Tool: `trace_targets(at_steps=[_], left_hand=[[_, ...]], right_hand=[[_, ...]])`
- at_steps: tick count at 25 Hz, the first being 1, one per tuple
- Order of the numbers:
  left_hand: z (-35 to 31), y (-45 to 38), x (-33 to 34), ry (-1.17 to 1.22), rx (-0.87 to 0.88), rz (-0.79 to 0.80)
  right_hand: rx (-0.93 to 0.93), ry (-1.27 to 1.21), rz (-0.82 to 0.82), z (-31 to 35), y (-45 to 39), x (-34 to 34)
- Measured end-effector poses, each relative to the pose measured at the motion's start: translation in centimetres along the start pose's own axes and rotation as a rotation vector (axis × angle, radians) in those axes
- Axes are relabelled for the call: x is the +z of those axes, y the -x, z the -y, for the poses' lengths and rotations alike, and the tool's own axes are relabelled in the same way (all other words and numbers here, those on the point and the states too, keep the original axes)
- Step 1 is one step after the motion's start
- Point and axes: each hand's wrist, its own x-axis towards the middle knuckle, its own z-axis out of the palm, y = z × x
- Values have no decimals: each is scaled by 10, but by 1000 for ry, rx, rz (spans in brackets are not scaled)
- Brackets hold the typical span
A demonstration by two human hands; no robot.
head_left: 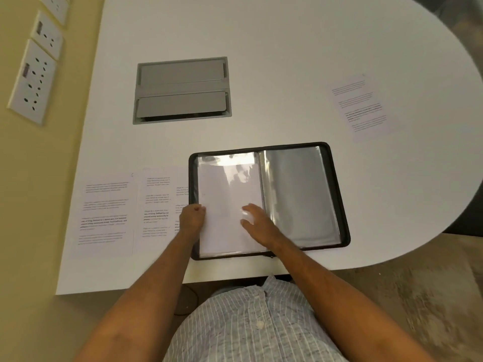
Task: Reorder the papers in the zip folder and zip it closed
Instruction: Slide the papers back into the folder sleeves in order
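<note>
Black-edged zip folder (337,178) is laid open; its left sleeve's (224,194) edge is pinched by the left hand (192,218), the sleeve pressed by the spread right hand (257,222).

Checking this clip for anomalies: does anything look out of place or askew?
One printed sheet lies alone, tilted, far right of the open zip folder, apart from the sheets left of it. No damage shows.

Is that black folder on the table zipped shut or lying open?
Open. The folder lies spread flat, with clear sleeves showing on both sides. The left hand grips its left edge and the right hand rests on a page.
</note>
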Motion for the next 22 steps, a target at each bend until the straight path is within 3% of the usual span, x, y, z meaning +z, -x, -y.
trace_targets(at_steps=[3,5,8,11,14,19,22], left_hand=[[-3,8,9,-105,13,-182],[-7,15,26,-219,138,-218],[-11,21,70,-295,464,13],[-31,26,123,-407,587,202],[-62,31,165,-517,680,294],[-104,21,212,-699,731,201],[-127,14,240,-803,722,123]], right_hand=[[62,62,-297,-45,6,-22],[160,107,-406,-70,8,-42],[288,262,-394,-100,13,-65],[277,356,-373,-117,14,-79],[224,363,-445,-120,9,-94],[143,62,-589,-125,-19,-148],[90,9,-644,-128,-59,-209]])
